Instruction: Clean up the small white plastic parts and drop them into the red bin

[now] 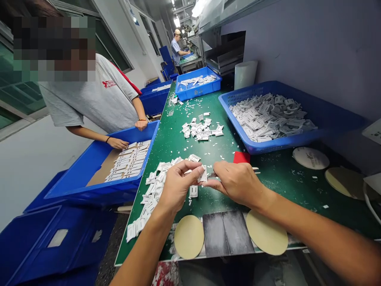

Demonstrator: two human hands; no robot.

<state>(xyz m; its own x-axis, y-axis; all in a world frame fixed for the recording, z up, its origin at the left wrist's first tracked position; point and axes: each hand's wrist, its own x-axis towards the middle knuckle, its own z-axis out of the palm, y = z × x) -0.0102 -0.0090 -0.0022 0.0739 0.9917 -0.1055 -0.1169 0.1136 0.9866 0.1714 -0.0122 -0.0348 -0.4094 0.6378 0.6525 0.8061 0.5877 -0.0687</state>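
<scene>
My left hand [176,186] is closed, its thumb and fingers pinching a small white plastic part [203,174] above the green table [226,210]. Close against that part, my right hand [239,183] is wrapped round a knife; a short bit of its metal blade [212,174] shows, and most of the handle is hidden in the fist. Another white part [193,192] with slots lies just below the hands. To the left, many similar white parts [154,190] are strewn along the table edge.
A blue basket [253,147] heaped with white parts stands at right; a loose pile [202,129] lies ahead. Sanding discs [189,237] and dark abrasive sheets [228,233] line the front edge. At left, a co-worker's hand [118,143] reaches into a blue bin [98,194].
</scene>
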